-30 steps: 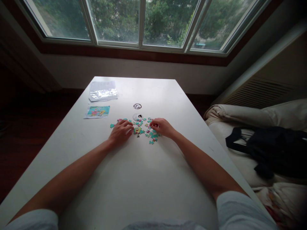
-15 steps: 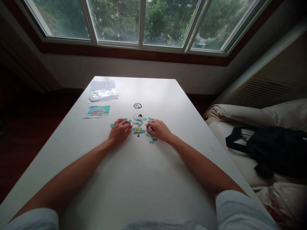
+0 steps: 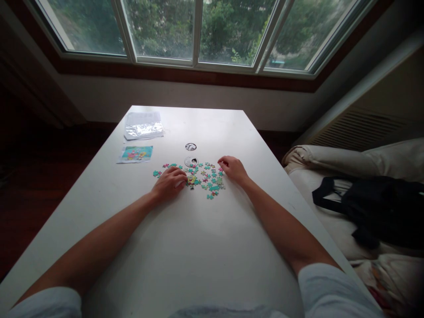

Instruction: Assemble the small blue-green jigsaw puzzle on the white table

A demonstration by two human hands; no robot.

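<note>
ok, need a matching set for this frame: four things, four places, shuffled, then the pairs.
Things
1. small printed cartoon picture card
2. crinkled clear plastic bag
3. black fabric bag with strap
4. scattered teal jigsaw pieces

Places
A. on the pale sofa, right of the white table
B. between the left hand and the right hand
C. far left corner of the table
D. left side of the table, just nearer than the plastic bag

Pairs: 1-D, 2-C, 3-A, 4-B
</note>
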